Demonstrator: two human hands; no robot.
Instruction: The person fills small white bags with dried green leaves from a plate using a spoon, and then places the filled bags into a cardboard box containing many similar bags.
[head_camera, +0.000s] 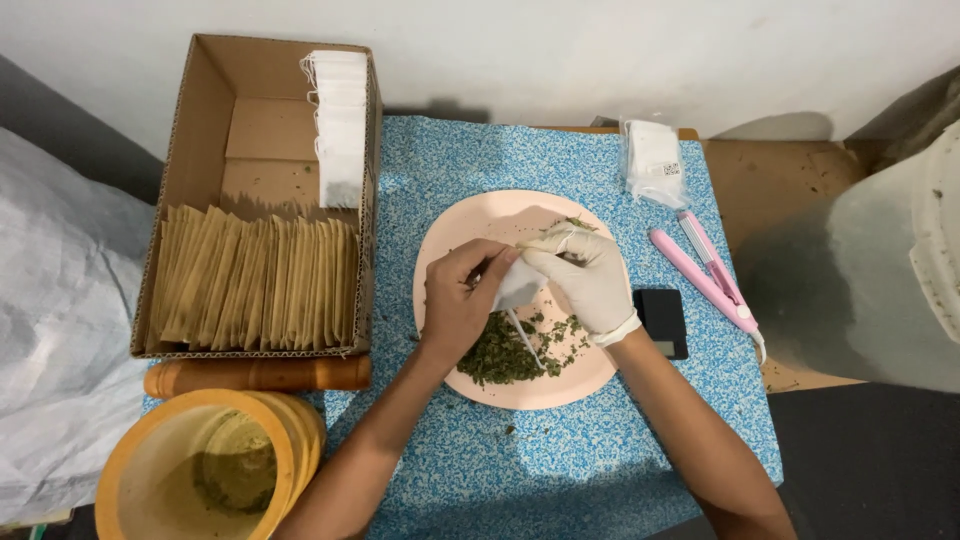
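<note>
Bare left hand (455, 305) and gloved right hand (590, 280) pinch a small white filter bag (518, 286) between their fingers above a round pink plate (450, 235), crumbly green dried leaves (505, 350) at six o'clock, on a speckled blue bench (600, 450).

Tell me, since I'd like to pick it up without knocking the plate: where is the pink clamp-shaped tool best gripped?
Probably at its joined lower end, coming from the right. The pink tool lies flat on the blue speckled mat, its two arms splayed open toward the top and meeting near the cord. That side faces away from the pink plate and both hands.
</note>
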